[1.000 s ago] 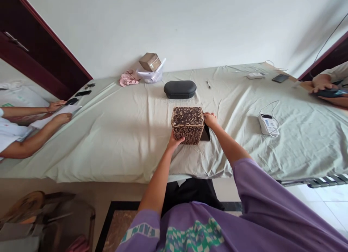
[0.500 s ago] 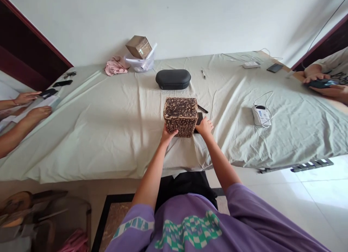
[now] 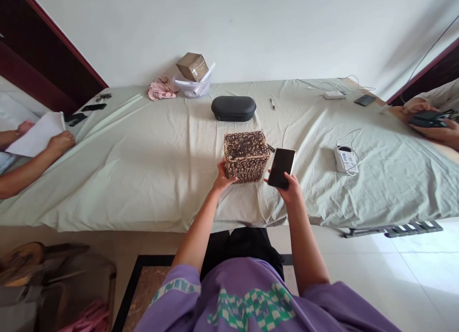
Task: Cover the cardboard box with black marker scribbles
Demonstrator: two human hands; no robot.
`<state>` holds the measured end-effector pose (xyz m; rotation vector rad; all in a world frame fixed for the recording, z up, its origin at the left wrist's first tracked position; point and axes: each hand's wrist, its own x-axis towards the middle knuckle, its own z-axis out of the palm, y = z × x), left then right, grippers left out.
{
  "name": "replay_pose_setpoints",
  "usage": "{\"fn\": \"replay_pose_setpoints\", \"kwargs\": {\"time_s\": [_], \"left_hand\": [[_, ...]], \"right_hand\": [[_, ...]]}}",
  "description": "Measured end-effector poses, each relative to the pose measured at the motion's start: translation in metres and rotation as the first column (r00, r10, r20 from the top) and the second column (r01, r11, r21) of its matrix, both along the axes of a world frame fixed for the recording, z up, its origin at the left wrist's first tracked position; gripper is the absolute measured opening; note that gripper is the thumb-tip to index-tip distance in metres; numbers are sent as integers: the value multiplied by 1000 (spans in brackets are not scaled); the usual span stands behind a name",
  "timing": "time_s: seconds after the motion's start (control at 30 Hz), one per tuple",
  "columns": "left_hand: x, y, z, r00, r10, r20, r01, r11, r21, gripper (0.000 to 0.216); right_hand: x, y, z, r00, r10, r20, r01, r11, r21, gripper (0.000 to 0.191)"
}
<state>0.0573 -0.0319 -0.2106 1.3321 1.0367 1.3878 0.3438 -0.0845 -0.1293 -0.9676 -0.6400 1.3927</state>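
Note:
A cardboard box [image 3: 247, 155] covered in black scribbles stands near the front of the cloth-covered table. My left hand [image 3: 223, 178] grips its left side, thumb across the front face. To the right of the box, my right hand [image 3: 289, 187] holds a smartphone [image 3: 281, 167] with a dark screen, tilted up toward me. The thumb lies over the phone's right edge, and other fingertips show at its left edge. Partly hidden behind the box lies a dark pen [image 3: 271, 148]. Farther back sits a black oval hard case [image 3: 234, 108].
A clear plastic tub [image 3: 195, 87] with a brown box [image 3: 192, 67] stands by the wall beside a pink cloth [image 3: 162, 89]. A pen [image 3: 273, 103] and a white power strip [image 3: 346, 160] lie to the right. People at both table ends handle papers [image 3: 39, 136] and a dark object [image 3: 428, 118].
My right hand has lifted the phone from beside the box and moved it right, screen now facing up. My left hand stays on the box. The left person's papers are raised.

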Motion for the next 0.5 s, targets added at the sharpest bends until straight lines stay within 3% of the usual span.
{"fn": "replay_pose_setpoints", "kwargs": {"time_s": [0.1,0.27,0.37,0.5], "left_hand": [[-7,1,13,988,-125,-86,130,990,50,148],[-19,6,27,949,-236,-209,240,971,-8,149],[-16,10,26,963,-202,-178,204,979,-10,143],[-4,11,22,999,-32,-22,33,999,22,132]], "right_hand": [[8,-22,19,946,81,-315,-78,997,23,43],[0,-55,54,889,207,-408,-200,978,60,58],[-18,-77,72,832,336,-441,-341,937,69,55],[-49,-99,88,710,487,-509,-542,839,48,55]]}}
